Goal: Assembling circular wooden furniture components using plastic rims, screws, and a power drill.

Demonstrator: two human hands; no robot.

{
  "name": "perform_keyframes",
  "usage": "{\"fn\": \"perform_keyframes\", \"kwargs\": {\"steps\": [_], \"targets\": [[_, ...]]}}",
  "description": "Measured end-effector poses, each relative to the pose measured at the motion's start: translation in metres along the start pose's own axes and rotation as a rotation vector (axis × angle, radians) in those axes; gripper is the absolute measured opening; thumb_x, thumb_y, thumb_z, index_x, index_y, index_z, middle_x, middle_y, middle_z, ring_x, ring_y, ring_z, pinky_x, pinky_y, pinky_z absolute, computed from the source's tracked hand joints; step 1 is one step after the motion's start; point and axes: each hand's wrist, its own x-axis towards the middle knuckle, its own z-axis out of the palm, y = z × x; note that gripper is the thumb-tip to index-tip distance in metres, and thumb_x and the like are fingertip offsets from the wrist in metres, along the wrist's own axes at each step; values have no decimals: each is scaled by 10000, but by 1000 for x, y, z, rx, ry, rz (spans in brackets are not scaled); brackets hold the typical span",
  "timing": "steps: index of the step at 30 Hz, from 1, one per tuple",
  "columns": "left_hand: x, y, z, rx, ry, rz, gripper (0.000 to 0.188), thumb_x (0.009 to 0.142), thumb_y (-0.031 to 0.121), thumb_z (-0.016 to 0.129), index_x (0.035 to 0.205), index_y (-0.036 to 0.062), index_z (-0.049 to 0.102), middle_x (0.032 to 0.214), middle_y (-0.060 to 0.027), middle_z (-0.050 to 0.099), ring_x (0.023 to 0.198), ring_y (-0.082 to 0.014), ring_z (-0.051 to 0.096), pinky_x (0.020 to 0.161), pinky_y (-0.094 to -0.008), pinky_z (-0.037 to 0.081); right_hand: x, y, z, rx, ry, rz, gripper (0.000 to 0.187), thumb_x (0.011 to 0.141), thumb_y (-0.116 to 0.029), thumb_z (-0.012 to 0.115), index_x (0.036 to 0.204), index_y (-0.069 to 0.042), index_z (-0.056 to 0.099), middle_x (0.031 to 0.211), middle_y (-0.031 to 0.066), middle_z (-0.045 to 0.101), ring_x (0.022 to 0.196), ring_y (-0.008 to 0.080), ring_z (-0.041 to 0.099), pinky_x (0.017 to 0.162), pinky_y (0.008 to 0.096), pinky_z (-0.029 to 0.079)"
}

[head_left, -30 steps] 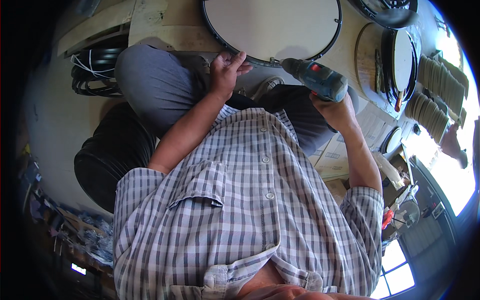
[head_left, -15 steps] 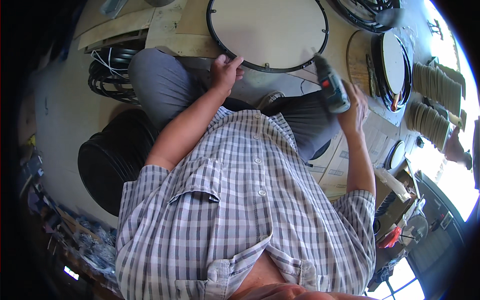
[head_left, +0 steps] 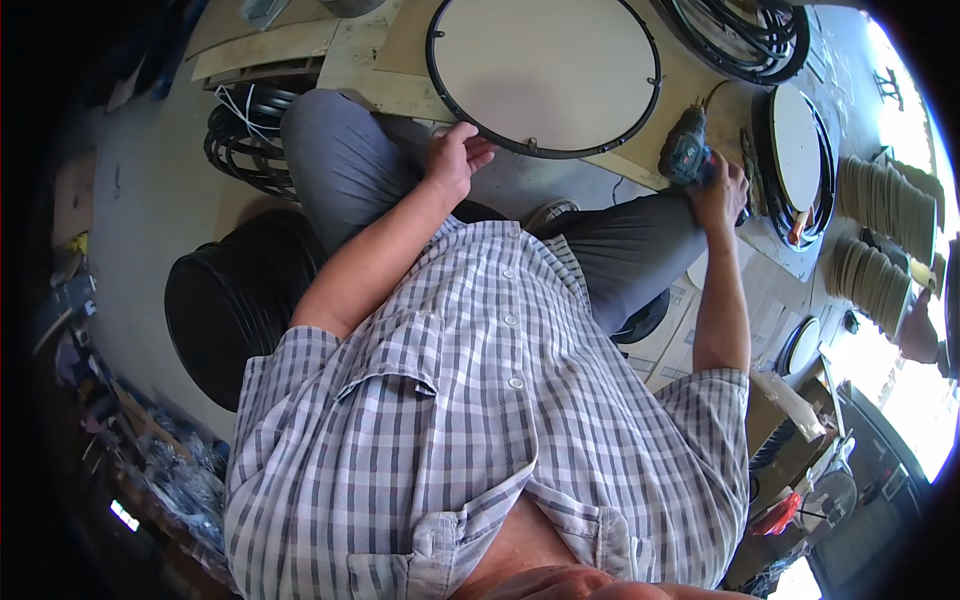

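A round black frame [head_left: 545,152] with a pale disc [head_left: 545,75] inside lies on the worktable before me. Small tabs sit around its inner edge. My left hand [head_left: 458,165] is at the frame's near left rim, thumb against it and fingers curled just below. To the right of the frame, my right hand [head_left: 722,195] is wrapped around the handle of a dark teal cordless drill [head_left: 686,155]. The drill's nose points away from me, close to the table's near right edge and apart from the frame. My palm hides part of the handle.
Black hoops [head_left: 745,45] lie at the back right. A second pale disc [head_left: 797,150] rests over black rings nearby. Stacked beige discs [head_left: 890,200] stand farther right. On the left are coiled black strips [head_left: 245,150] and a stack of black round pieces [head_left: 225,310].
My right hand has carried the drill to the right, away from the frame's rim. My left hand stays by the near left rim. The whole view has shifted slightly.
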Motion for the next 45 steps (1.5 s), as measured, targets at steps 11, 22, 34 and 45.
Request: {"fn": "perform_keyframes", "kwargs": {"steps": [11, 22, 34, 45], "targets": [[-35, 56, 77, -31, -196, 43, 129, 879, 188, 678, 964, 102, 635, 824, -33, 635, 722, -187, 623, 654, -325, 527, 8, -170, -42, 469, 339, -617, 522, 670, -73, 722, 1185, -94, 638, 1166, 99, 599, 1145, 322, 553, 1011, 450, 420], [-52, 213, 198, 604, -276, 1248, 328, 864, 308, 764, 1009, 66, 598, 948, -80, 644, 906, -245, 637, 833, -372, 511, 135, -187, -195, 646, 806, -508, 182, 821, -113, 751, 975, -53, 674, 824, 140, 617, 780, 352, 633, 681, 410, 496], [-117, 239, 202, 1189, -509, 1520, 370, 952, 350, 666, 1120, 21, 659, 975, -144, 699, 899, -248, 659, 872, -351, 487, 98, -141, -264, 757, 372, -505, 327, 881, -303, 734, 997, 0, 694, 817, 155, 685, 759, 269, 658, 744, 380, 498], [-80, 160, 197, 1317, -697, 1093, 449, 937, 451, 640, 1084, 28, 665, 932, -200, 709, 879, -376, 678, 803, -422, 510, 50, -103, -206, 715, -17, -262, 322, 892, -293, 735, 881, 17, 645, 705, 41, 555, 693, 127, 497, 662, 333, 427]]}}
